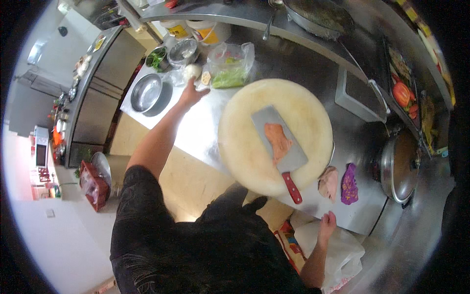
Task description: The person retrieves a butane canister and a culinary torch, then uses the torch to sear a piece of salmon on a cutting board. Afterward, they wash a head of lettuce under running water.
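Note:
My left hand (192, 93) stretches to the back left of the steel table, its thumb spread out. Its fingertips are at a round white thing, perhaps a peeled onion (191, 72); whether they touch it is hard to tell. Beside it lies a small pale cut piece (206, 78). Past the table's front edge, my right hand (326, 223) hangs with fingers curled together and nothing visible in them. Between the hands, a cleaver (295, 154) with a red handle lies flat on a round chopping board (242, 147). A piece of raw meat (277, 141) rests on its blade.
A metal bowl (146, 93), a pot of green herbs (157, 59) and a plastic bag of green vegetables (229, 75) stand at the back left. A pinkish cloth (328, 183) and a purple cloth (349, 185) lie right of the board, near a lidded pan (400, 167). A shelf (242, 22) overhangs the back.

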The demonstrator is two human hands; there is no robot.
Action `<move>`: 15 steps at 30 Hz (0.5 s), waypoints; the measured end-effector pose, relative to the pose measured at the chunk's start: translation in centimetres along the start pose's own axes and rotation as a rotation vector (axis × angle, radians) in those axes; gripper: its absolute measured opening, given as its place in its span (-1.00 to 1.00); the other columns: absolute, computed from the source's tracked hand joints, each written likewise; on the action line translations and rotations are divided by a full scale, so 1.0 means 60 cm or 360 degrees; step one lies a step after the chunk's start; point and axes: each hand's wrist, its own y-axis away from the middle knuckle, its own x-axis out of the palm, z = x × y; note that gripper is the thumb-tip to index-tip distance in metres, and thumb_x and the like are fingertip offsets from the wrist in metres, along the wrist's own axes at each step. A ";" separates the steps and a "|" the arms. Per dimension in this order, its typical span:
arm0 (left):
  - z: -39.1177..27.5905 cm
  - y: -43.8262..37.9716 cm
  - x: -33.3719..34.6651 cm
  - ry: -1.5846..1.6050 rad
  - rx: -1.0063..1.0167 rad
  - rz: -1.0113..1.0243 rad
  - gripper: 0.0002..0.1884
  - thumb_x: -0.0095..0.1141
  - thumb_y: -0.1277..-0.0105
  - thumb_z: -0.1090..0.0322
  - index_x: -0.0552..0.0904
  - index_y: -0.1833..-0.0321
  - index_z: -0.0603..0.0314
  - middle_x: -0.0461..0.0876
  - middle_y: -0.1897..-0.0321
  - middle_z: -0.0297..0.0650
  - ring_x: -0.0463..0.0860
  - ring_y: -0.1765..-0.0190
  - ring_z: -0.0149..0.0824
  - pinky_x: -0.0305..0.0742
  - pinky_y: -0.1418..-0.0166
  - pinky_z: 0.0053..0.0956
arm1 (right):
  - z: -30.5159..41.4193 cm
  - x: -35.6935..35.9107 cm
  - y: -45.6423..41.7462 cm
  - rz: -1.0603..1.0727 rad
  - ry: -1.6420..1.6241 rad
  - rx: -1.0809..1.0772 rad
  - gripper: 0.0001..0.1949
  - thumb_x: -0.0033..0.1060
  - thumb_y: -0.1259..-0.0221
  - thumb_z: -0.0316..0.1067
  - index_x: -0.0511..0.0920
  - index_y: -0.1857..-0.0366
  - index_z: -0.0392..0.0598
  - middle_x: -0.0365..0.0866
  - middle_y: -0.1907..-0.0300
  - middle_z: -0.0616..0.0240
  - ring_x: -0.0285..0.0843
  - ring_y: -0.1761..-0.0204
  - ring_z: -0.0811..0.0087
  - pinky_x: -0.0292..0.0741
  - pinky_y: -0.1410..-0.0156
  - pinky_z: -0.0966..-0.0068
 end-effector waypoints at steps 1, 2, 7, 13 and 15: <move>-0.027 -0.039 0.008 0.0117 0.0048 -0.0082 0.06 0.42 -0.02 -0.06 0.09 -0.45 0.36 0.41 -0.25 0.19 0.48 -0.26 -0.04 0.41 -0.25 -0.31 | 0.014 -0.008 0.016 0.0014 -0.0094 0.0086 -0.68 0.16 -0.25 -0.41 0.48 -0.07 -0.19 0.56 0.33 0.36 0.46 0.41 0.59 0.40 0.37 0.64; -0.024 -0.086 0.004 0.0200 0.0079 -0.0053 0.08 0.43 0.00 -0.07 0.09 -0.44 0.39 0.40 -0.26 0.19 0.46 -0.28 -0.03 0.38 -0.28 -0.31 | 0.036 -0.015 0.036 0.0062 -0.0197 0.0164 -0.68 0.16 -0.24 -0.41 0.48 -0.06 -0.19 0.56 0.34 0.35 0.46 0.42 0.58 0.41 0.38 0.63; -0.074 -0.264 0.100 0.0375 0.0147 0.0229 0.27 0.41 0.12 -0.31 0.00 -0.48 0.38 0.31 -0.33 0.21 0.34 -0.38 -0.04 0.29 -0.38 -0.33 | 0.066 -0.037 0.129 0.0040 -0.0600 0.0768 -0.70 0.13 -0.20 -0.45 0.48 -0.03 -0.19 0.59 0.39 0.28 0.52 0.48 0.51 0.44 0.44 0.61; -0.167 -0.272 0.207 -0.0652 -0.0064 0.0409 0.02 0.23 -0.12 -0.08 -0.02 -0.47 0.37 0.48 -0.21 0.13 0.50 -0.26 -0.02 0.38 -0.32 -0.30 | 0.119 -0.034 0.171 0.0163 -0.0652 0.1124 -0.72 0.03 -0.22 -0.46 0.47 0.00 -0.22 0.60 0.40 0.22 0.54 0.52 0.48 0.43 0.51 0.62; -0.075 -0.347 0.220 -0.0737 0.0138 0.0165 -0.46 0.09 -0.22 0.18 0.43 -0.23 0.32 0.62 0.00 0.05 0.64 -0.05 -0.04 0.52 -0.12 -0.25 | 0.130 -0.028 0.148 0.0213 -0.0591 0.1049 -0.75 0.06 -0.24 -0.45 0.48 0.02 -0.22 0.60 0.40 0.22 0.53 0.53 0.48 0.43 0.50 0.60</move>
